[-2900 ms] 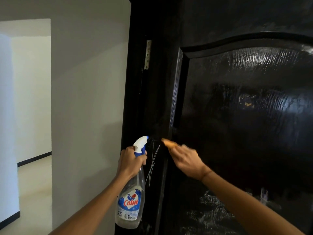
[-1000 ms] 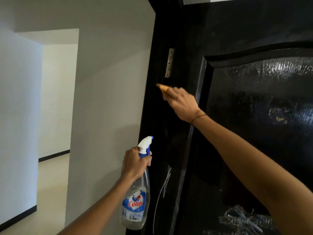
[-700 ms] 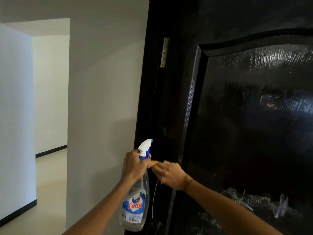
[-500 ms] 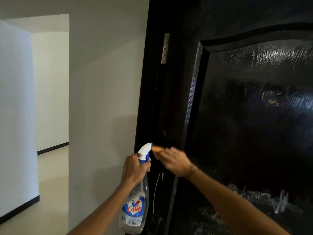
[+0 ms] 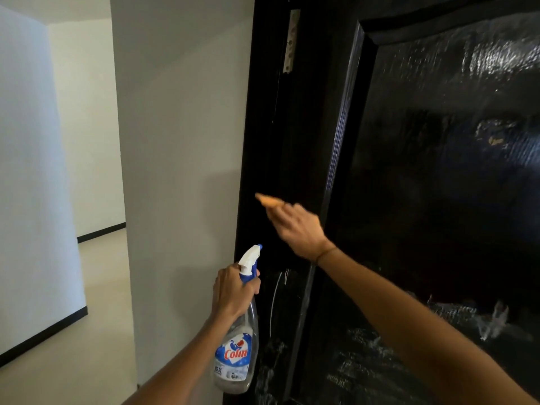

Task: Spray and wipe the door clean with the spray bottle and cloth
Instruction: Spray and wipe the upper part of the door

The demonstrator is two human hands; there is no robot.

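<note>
Wiping is under way on the hinge-side stile of the door, where the cloth is pressed by the right hand. The cloth shows only as a small orange-tan fold past the fingertips; the fingers appear to be curled on it, though blur makes the exact hold hard to read. The bottle is gripped at its neck by the left hand, with the nozzle aimed at the stile and held just below the cloth.

Spraying is judged largely done: streaks and foamy patches lie low on the panel, and thin white runs trail down the stile beside the bottle. These wet marks are yet to be wiped, so a good part of the work is judged left.

The door is black, glossy and ripple-grained, with a raised moulding round the panel and a pale metal hinge near the top. The bottle is clear plastic, tapered, with a blue label and a white-and-blue trigger head. A matt white wall stands beside the frame.
</note>
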